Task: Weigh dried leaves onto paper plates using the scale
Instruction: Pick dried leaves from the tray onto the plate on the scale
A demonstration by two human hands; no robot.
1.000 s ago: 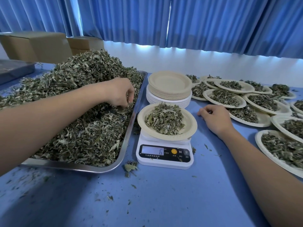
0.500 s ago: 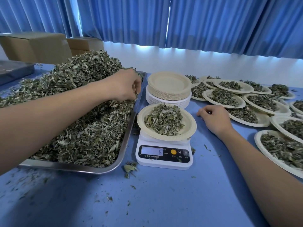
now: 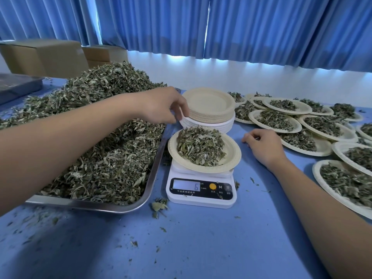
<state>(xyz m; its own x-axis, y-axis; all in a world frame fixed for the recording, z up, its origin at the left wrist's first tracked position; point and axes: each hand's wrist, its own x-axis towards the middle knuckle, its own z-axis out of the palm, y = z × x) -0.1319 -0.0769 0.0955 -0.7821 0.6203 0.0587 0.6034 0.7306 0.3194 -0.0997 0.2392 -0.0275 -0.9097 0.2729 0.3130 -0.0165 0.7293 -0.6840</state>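
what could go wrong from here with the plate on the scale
1. The paper plate overhangs the scale; a brush from the left hand near its far rim could tip it or skew the reading.
2. Anything that hand drops may miss, as the scraps on the table suggest.
3. The filled plates already overlap beside the right hand, so adding the next one could cause a spill.

A leaf-heaped paper plate (image 3: 231,158) sits on the white scale (image 3: 201,193), right of the tray's dried leaves (image 3: 104,158).
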